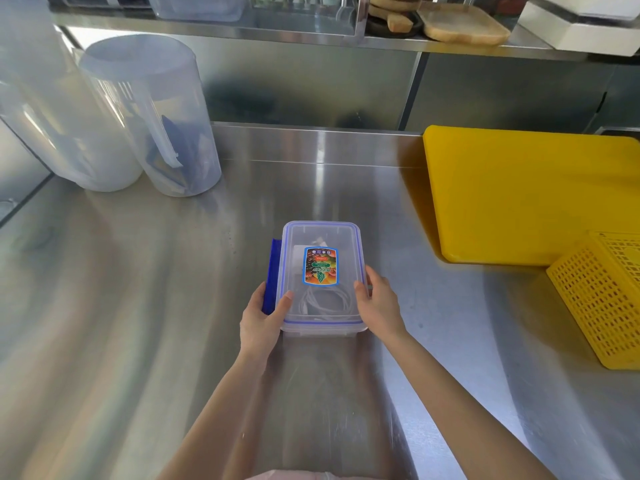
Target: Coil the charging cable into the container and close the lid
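Observation:
A clear plastic container (323, 329) sits on the steel counter in front of me, with its clear lid (322, 237) lying on top. The lid carries a colourful sticker (320, 266). Through the lid I see the white charging cable (327, 303) coiled inside, near the front. A blue clasp flap (271, 271) sticks out on the container's left side. My left hand (263, 318) grips the left front edge at the flap, thumb on the lid. My right hand (379, 299) holds the right front edge, thumb on the lid.
Two tall translucent jugs (152, 116) stand at the back left. A yellow cutting board (530, 192) lies at the right, with a yellow perforated basket (602, 299) at its near corner. A shelf with wooden trays (460, 26) runs along the back.

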